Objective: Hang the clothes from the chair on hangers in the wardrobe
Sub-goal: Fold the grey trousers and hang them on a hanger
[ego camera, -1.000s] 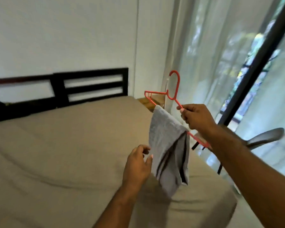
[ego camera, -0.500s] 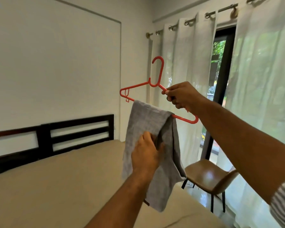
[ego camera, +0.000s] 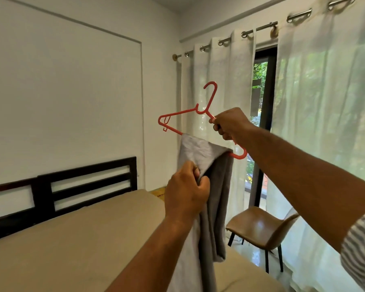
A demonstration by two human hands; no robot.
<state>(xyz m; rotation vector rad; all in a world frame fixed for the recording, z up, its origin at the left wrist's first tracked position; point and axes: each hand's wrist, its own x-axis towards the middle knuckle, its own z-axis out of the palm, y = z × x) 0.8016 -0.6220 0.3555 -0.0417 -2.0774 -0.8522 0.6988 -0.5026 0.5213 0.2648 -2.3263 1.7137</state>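
Above the bed [ego camera: 72, 239], right hand [ego camera: 230, 123] grips hanger [ego camera: 177, 113]; left hand [ego camera: 185, 192] pinches, seemingly, grey trousers [ego camera: 217, 197].

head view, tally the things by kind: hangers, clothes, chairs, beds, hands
hanger: 1
grey garment: 1
chair: 1
bed: 1
hands: 2, left hand, right hand
total: 6

My right hand [ego camera: 230, 123] grips the red hanger [ego camera: 200, 111] by its sloping arm just below the hook, holding it up in front of the white curtain [ego camera: 221, 98]. A grey garment [ego camera: 209, 165] is draped over the hanger's bottom bar, and my left hand [ego camera: 186, 191] pinches a fold of it. Below lie the beige bed [ego camera: 72, 239] and, by the window, a brown chair [ego camera: 259, 228].
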